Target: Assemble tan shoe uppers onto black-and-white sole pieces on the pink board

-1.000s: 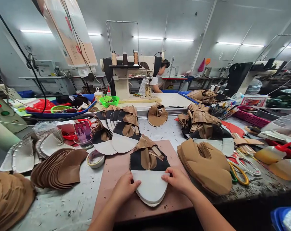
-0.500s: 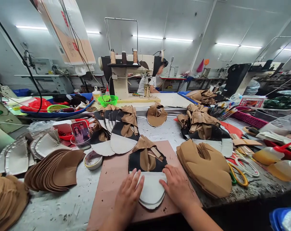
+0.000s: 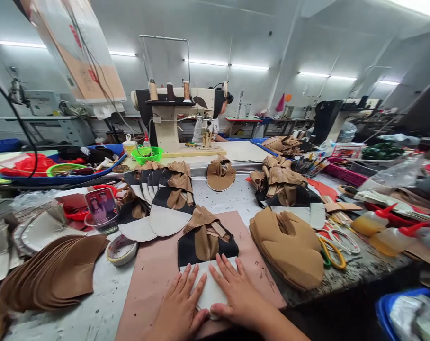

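Observation:
A shoe upper piece (image 3: 208,241) in tan and black lies on the pink board (image 3: 144,279), with its white lower part (image 3: 212,289) toward me. My left hand (image 3: 181,298) rests on the left side of the white part, fingers spread. Across the right side of it lies my right hand (image 3: 232,289), fingers apart and pressed flat. Both thumbs come close together at the near edge. The palms hide much of the white part.
Brown curved pieces (image 3: 55,270) and a tape roll (image 3: 121,250) lie left. Tan pieces (image 3: 288,246), scissors (image 3: 332,251) and glue bottles (image 3: 396,239) are right. A sewing machine (image 3: 172,123) stands behind, with a person (image 3: 206,128) beyond it.
My right hand has moved left onto the white part, and both hands now cover more of it. The whole view has shifted, so the surroundings appear further left.

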The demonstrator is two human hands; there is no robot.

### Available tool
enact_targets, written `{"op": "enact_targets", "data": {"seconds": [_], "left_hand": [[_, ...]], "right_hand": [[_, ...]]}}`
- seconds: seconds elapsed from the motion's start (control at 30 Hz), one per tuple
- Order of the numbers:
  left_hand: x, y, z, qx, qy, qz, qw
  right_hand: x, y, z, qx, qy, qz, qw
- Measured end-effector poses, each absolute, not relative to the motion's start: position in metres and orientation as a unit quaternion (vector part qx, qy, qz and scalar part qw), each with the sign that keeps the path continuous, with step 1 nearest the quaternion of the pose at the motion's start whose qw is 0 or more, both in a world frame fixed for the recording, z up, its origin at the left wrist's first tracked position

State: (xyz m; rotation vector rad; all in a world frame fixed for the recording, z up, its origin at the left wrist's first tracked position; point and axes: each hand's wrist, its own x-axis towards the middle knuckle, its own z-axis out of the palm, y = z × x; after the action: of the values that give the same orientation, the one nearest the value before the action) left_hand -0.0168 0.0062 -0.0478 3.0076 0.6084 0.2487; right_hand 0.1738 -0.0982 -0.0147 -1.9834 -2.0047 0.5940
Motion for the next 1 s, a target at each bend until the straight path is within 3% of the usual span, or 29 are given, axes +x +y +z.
{"op": "enact_targets", "data": {"seconds": [0.07, 0.17, 0.27, 0.37, 0.5, 0.63, 0.77, 0.9, 1.0], "left_hand": [[-0.013, 0.007, -0.049, 0.978, 0.191, 0.081, 0.024], [-0.007, 0.007, -0.045, 0.98, 0.19, 0.048, 0.039], [0.0, 0.008, -0.035, 0.977, 0.205, 0.014, 0.062], [0.015, 0.008, -0.018, 0.977, 0.2, 0.048, 0.05], [0.057, -0.004, 0.008, 0.985, 0.13, 0.102, 0.048], [0.112, -0.029, 0.029, 0.993, 0.003, 0.045, 0.112], [0.16, -0.047, 0.03, 0.982, -0.057, 0.042, 0.174], [0.192, -0.052, 0.012, 0.976, -0.069, 0.047, 0.202], [0.197, -0.05, 0.003, 0.96, -0.052, 0.066, 0.265]], "right_hand": [[0.189, -0.104, 0.002, -0.697, -0.671, 0.204, 0.152], [0.221, -0.123, 0.026, -0.777, -0.594, 0.107, 0.181], [0.259, -0.15, 0.042, -0.845, -0.515, 0.059, 0.132], [0.294, -0.169, 0.048, -0.851, -0.505, 0.088, 0.114], [0.327, -0.176, 0.044, -0.814, -0.497, 0.196, 0.229], [0.337, -0.173, 0.036, -0.777, -0.486, 0.245, 0.315], [0.339, -0.168, 0.024, -0.787, -0.445, 0.216, 0.367], [0.36, -0.179, 0.013, -0.768, -0.297, 0.205, 0.529], [0.381, -0.208, 0.012, -0.77, -0.185, 0.051, 0.608]]}}
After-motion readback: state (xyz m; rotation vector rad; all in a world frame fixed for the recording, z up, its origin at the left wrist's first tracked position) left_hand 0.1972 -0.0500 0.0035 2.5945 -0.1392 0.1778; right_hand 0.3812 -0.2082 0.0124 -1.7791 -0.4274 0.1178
